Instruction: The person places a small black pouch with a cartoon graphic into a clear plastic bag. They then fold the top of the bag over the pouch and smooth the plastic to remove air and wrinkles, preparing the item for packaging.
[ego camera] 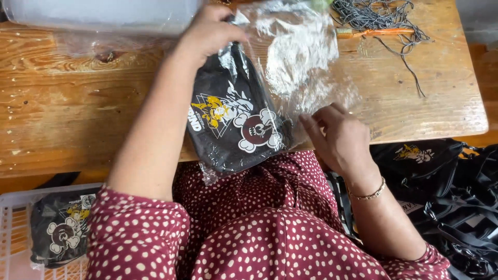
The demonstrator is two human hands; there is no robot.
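Note:
A folded black garment [233,122] with a yellow and white cartoon print lies partly inside a clear plastic bag [295,57], hanging over the near edge of the wooden table [62,114]. My left hand [207,31] grips the top of the bag and garment at the far end. My right hand [340,135] rests at the bag's lower right edge, fingers curled on the plastic. A gold bracelet sits on my right wrist.
A white crate [15,218] at lower left holds another bagged black printed garment [59,228]. More black garments [441,181] are piled at the right. Grey cords [384,15] and an orange tool [373,32] lie at the table's far right. A sheet of clear plastic [104,13] lies far left.

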